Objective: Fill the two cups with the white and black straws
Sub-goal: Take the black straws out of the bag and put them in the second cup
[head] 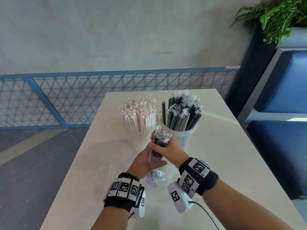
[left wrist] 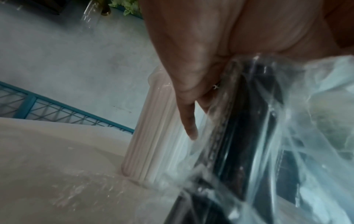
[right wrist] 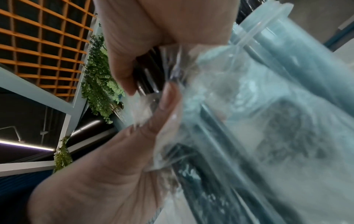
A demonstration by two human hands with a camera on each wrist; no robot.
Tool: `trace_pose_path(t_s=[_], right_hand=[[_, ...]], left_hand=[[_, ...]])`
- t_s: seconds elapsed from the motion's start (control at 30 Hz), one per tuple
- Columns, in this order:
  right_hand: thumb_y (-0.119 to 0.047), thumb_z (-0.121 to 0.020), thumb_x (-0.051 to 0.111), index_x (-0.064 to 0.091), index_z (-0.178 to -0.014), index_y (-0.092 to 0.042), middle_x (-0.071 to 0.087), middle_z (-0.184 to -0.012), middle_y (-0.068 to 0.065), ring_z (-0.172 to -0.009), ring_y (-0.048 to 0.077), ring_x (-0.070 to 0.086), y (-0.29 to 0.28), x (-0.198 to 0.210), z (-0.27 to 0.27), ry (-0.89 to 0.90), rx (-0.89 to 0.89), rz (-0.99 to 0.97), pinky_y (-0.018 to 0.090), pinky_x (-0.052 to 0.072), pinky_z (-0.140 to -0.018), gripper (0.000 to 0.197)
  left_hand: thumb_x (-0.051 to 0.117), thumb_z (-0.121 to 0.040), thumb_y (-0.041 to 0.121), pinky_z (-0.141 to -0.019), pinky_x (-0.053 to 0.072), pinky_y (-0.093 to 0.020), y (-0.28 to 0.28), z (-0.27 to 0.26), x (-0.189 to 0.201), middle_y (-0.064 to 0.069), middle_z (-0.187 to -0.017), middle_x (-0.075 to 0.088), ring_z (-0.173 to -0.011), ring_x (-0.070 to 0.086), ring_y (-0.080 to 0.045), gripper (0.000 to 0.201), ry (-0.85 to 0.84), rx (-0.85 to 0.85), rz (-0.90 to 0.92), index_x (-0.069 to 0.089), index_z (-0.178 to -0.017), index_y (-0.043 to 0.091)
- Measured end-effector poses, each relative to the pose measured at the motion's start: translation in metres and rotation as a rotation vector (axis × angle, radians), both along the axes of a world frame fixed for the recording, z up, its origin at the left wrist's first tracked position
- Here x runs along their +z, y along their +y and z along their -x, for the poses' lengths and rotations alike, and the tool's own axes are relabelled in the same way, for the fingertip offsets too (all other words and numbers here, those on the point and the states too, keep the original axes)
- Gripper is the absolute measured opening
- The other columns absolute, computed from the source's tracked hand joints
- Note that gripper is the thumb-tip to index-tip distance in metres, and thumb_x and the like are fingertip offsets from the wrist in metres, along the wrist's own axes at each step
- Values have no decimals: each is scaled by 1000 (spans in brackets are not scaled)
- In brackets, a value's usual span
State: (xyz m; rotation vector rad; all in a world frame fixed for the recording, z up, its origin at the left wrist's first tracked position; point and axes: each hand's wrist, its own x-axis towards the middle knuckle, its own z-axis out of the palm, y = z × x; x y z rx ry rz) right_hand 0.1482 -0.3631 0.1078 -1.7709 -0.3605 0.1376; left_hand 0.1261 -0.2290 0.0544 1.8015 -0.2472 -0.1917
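Two clear cups stand at the far middle of the table (head: 224,163). The left cup (head: 141,136) is packed with white paper-wrapped straws (head: 139,113). In the right cup (head: 184,140) stand several black wrapped straws (head: 181,112). Just in front of the cups I hold a bundle of black straws (head: 160,143) upright, its lower part inside a clear plastic bag (head: 157,179). My left hand (head: 149,158) grips the bag and bundle low down, thumb across the front. My right hand (head: 168,147) grips the bundle's upper part (right wrist: 149,75). The left wrist view shows the bagged black straws (left wrist: 239,136) beside the white-straw cup (left wrist: 153,136).
A blue mesh railing (head: 83,100) runs behind the table's far edge. Blue cushioned seating (head: 285,113) and a fern planter (head: 279,19) stand at the right. A black cable (head: 207,214) trails from my right wrist over the near table.
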Motion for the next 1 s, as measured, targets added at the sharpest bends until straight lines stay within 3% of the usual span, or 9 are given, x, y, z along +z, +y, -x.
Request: trace_pose_path(t_s=[0.17, 0.3, 0.4, 0.5, 0.67, 0.77, 0.87, 0.93, 1.0], right_hand=[[-16, -84, 65, 57, -83, -22, 70, -88, 5, -88, 21, 68, -13, 27, -8, 26, -152, -137, 30, 54, -81, 9], [-14, -87, 61, 59, -87, -13, 66, -80, 4, -74, 15, 65, -35, 64, -20, -29, -299, -306, 19, 55, -68, 2], [-17, -89, 59, 60, -94, -6, 66, -82, 7, -69, 12, 66, -51, 87, -29, -82, -379, -353, 20, 55, -65, 12], [-18, -89, 58, 60, -87, -12, 65, -81, 7, -75, 19, 66, -61, 104, -37, -162, -469, -380, 30, 56, -72, 7], [-13, -89, 57, 56, -101, 0, 62, -76, 5, -67, 14, 62, -75, 128, -45, -274, -611, -532, 26, 55, -66, 17], [-10, -88, 56, 54, -105, 9, 59, -82, 12, -65, 9, 61, -80, 144, -45, -408, -677, -538, 21, 51, -66, 25], [-5, -89, 54, 51, -102, 2, 57, -82, 3, -63, 1, 61, -78, 152, -43, -506, -655, -465, 16, 50, -66, 15], [-6, -88, 56, 51, -104, -3, 58, -88, 2, -74, 11, 64, -72, 148, -43, -532, -617, -373, 23, 53, -74, 16], [-9, -88, 57, 51, -104, -9, 61, -97, 5, -86, 21, 65, -64, 138, -44, -535, -571, -276, 29, 55, -81, 17]], left_hand=[[48, -74, 70, -74, 46, -7, 1, 6, 5, 25, -96, 69, -88, 65, 4, 48, -89, 35, -89, 50, -107, 36], [38, -71, 80, -82, 39, -2, 6, 5, -1, 29, -93, 66, -93, 58, 16, 50, -105, 114, -103, 53, -101, 44], [41, -83, 66, -95, 38, -11, 7, 3, -5, 29, -109, 61, -106, 51, 18, 39, -89, 136, -104, 55, -109, 39], [45, -94, 40, -89, 35, -3, 6, 1, -4, 19, -120, 53, -115, 48, 4, 27, -50, 172, -131, 50, -115, 25], [39, -80, 63, -91, 41, -16, 10, -3, -14, 18, -106, 66, -105, 60, 1, 53, -103, 205, -91, 60, -107, 23], [42, -87, 51, -90, 44, -19, 11, -4, -15, 14, -104, 68, -104, 63, -5, 38, -114, 261, -48, 61, -104, 22], [43, -93, 42, -85, 51, -27, 11, -6, -14, 13, -101, 69, -102, 65, -9, 21, -90, 313, -8, 61, -95, 32], [42, -94, 37, -80, 54, -27, 11, -7, -12, 13, -99, 70, -101, 66, -10, 21, -81, 323, 16, 61, -90, 41], [41, -95, 33, -79, 55, -27, 11, -8, -10, 10, -100, 71, -100, 66, -13, 21, -78, 325, 40, 62, -91, 36]])
